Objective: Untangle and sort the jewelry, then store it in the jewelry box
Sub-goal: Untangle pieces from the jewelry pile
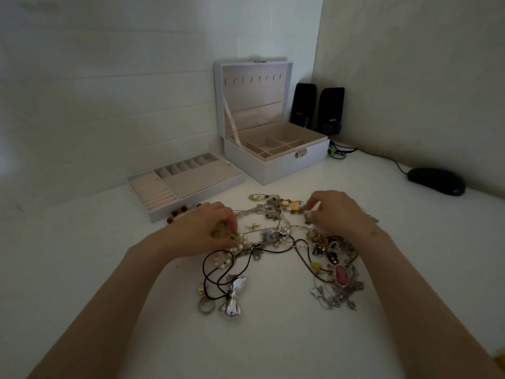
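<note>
We find the tangled jewelry [281,242] in one heap on the white desk [273,346]. It lies in front of the jewelry box [276,165], not inside it. The box stands open at the back of the desk, lid upright, with its divided lower compartments visible. The removable tray [188,179] lies on the desk just left of the box. It has ring rolls at its near end and a row of small slots at its far end.

The left hand [207,228] rests on the left edge of the heap. Its fingers are curled downward and grip a gold-coloured piece [220,231] against the thumb. A pearl strand [226,255] runs out from beneath this hand.

The right hand [338,214] rests on the far right part of the heap. Its thumb and forefinger pinch a small pale piece [313,210], and the other fingers are curled beside them.

At the near left of the heap, a black cord [211,272] loops toward a silver bow pendant [232,296]. At the near right, a pink stone pendant [341,274] lies just beyond a cluster of silver charms [337,298]. A brown beaded bracelet [181,212] lies just in front of the tray, beside the left hand.

Two black speakers [318,108] stand in the corner to the right of the box. A black computer mouse [435,180] lies well apart at the right.
</note>
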Available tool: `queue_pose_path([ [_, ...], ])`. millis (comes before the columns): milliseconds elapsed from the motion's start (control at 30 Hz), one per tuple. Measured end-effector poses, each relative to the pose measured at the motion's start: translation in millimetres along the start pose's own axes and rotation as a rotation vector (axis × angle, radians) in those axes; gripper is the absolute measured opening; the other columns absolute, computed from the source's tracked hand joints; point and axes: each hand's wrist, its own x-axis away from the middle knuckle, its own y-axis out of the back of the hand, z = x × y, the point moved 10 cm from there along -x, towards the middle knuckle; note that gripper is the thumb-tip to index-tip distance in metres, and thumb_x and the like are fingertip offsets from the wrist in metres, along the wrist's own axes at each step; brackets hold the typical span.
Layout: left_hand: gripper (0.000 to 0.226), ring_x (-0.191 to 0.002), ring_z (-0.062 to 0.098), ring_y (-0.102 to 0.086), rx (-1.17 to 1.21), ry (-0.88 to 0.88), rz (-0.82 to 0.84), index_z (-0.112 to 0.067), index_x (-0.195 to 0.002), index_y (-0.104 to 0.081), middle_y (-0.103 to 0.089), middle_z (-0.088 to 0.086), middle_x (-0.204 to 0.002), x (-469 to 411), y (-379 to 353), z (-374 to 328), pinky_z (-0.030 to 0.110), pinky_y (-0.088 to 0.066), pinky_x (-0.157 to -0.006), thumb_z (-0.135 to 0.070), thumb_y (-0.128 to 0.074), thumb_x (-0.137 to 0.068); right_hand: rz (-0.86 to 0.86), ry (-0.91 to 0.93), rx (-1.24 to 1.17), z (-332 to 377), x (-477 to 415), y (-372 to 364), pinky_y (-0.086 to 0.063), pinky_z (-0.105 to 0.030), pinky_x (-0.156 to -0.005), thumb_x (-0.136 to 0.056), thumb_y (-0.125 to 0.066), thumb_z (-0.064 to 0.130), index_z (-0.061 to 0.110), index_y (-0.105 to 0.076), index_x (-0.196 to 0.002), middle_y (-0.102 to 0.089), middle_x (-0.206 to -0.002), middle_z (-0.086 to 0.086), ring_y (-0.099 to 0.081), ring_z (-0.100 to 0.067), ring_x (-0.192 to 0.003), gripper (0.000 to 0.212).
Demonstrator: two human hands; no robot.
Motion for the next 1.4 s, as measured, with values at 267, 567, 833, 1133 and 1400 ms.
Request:
queue_pose_path([
  [267, 0.032, -0.120, 0.004, -0.039, -0.045, 0.053, 0.103, -0.032, -0.066, -0.052, -0.045, -0.016, -0.128, 5, 0, -4, 0.027, -0.035, -0.103, -0.055, -0.074, -0.066, 0.219, 0.289, -0.376, 55, 14, -23, -0.044, -0.011, -0.068, -0.092, -0.058, 0.010, 0.028, -0.064, -0.104, -0.064, -0.103, 0.008, -0.056, 0.002, -0.085, 0.023],
  [567, 0.037, -0.099, -0.005, -0.053, 0.060, 0.129, 0.102, -0.026, -0.054, -0.070, -0.052, -0.019, -0.128, 9, 11, 1, 0.028, -0.043, -0.091, -0.054, -0.062, -0.077, -0.273, -0.172, 0.080, -36, -1, 32, -0.039, -0.043, -0.093, -0.091, -0.049, 0.010, 0.019, -0.057, -0.121, -0.050, -0.124, -0.014, -0.040, -0.033, -0.119, 0.032],
  [833, 0.017, -0.086, 0.016, -0.060, 0.038, 0.369, -0.320, -0.026, -0.081, -0.058, -0.061, -0.004, -0.088, 26, 60, 53, 0.035, -0.049, -0.077, -0.034, -0.073, -0.079, -0.091, -0.226, -0.004, -55, -14, 9, -0.039, -0.034, -0.097, -0.090, -0.049, 0.001, 0.000, -0.064, -0.116, -0.057, -0.125, -0.020, -0.050, -0.032, -0.116, 0.030],
  [1133, 0.036, -0.096, 0.017, -0.053, -0.017, 0.489, -0.010, -0.020, -0.101, -0.053, -0.054, -0.003, -0.101, 31, 28, 68, 0.033, -0.045, -0.086, -0.027, -0.077, -0.076, 0.031, 0.047, -0.194, 18, 2, -12, -0.038, -0.012, -0.070, -0.089, -0.061, 0.009, 0.012, -0.069, -0.109, -0.059, -0.100, -0.002, -0.058, -0.017, -0.095, 0.022],
  [1400, 0.025, -0.100, 0.017, -0.052, -0.129, 0.467, -0.145, -0.027, -0.095, -0.049, -0.051, -0.003, -0.101, 30, 45, 65, 0.033, -0.045, -0.083, -0.009, -0.062, -0.083, 0.105, 0.266, -0.371, 52, 10, -19, -0.045, -0.014, -0.078, -0.083, -0.072, 0.015, 0.022, -0.070, -0.101, -0.063, -0.098, 0.006, -0.058, -0.007, -0.091, 0.020],
])
